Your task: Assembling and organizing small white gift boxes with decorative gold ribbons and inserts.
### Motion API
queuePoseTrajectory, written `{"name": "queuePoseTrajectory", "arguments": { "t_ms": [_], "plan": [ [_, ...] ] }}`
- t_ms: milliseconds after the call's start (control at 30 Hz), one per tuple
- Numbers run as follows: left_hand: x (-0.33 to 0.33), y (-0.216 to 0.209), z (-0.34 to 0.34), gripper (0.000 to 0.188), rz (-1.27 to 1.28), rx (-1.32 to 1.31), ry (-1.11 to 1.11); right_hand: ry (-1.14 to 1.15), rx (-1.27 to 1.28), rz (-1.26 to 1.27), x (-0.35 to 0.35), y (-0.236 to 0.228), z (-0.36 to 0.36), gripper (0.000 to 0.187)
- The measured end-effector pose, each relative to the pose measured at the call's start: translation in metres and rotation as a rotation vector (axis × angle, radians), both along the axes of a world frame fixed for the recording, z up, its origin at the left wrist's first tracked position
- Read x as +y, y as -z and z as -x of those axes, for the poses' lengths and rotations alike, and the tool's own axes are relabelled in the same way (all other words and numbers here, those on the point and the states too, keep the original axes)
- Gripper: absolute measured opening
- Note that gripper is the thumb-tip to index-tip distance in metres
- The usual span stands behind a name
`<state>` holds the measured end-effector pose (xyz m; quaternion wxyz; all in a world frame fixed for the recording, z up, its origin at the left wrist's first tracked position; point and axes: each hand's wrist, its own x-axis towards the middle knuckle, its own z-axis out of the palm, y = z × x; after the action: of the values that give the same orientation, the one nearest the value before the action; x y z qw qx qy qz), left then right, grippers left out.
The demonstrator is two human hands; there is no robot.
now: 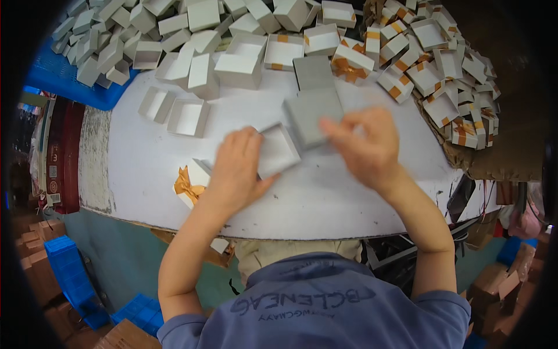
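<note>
My left hand (235,168) grips a small white open box (278,150) on the table, fingers along its left side and thumb at its near edge. Just right of the box lies a grey square pad (314,116), and a second grey square (315,72) shows behind it. Motion smears my right hand (369,145); its fingers are bent, with a fingertip over the right part of the nearer pad. Whether it grips the pad, I cannot tell. Beside my left wrist sits a white box with an orange ribbon bow (189,185), partly hidden by my forearm.
Two open white boxes (189,117) stand at the left of the white table (139,174). A heap of plain white boxes (203,72) fills the back, partly in a blue crate (55,72). Ribboned boxes (427,78) pile up at the right on brown cardboard (494,160).
</note>
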<state>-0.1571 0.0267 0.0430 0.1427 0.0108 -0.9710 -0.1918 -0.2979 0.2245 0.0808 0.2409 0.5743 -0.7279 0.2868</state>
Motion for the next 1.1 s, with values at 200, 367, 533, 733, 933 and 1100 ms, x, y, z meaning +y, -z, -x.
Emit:
{"name": "queuePoseTrajectory", "arguments": {
  "t_ms": [200, 367, 533, 733, 933, 1100],
  "plan": [
    [0.038, 0.018, -0.024, 0.090, -0.528, 0.010, 0.168, -0.455, -0.198, -0.473, 0.003, 0.021, -0.040, 0.028],
    [0.014, 0.016, -0.050, 0.061, -0.041, 0.038, 0.306, -0.169, -0.351, 0.039, -0.017, 0.014, 0.067, 0.033],
    [0.012, -0.008, -0.051, 0.045, 0.131, -0.157, 0.253, 0.366, 0.154, 0.064, 0.000, 0.017, 0.111, 0.025],
    [0.028, 0.036, -0.040, 0.078, -0.784, 0.268, 0.265, -0.025, -1.286, -0.077, -0.001, 0.015, -0.015, 0.017],
    [0.025, 0.026, -0.019, 0.084, -0.542, 0.056, 0.405, -0.003, -0.566, -0.307, 0.003, 0.034, -0.046, 0.020],
    [0.033, 0.009, -0.024, 0.075, -0.159, -0.009, 0.333, 0.048, -0.293, -0.243, 0.007, 0.045, -0.054, 0.028]
  ]
}}
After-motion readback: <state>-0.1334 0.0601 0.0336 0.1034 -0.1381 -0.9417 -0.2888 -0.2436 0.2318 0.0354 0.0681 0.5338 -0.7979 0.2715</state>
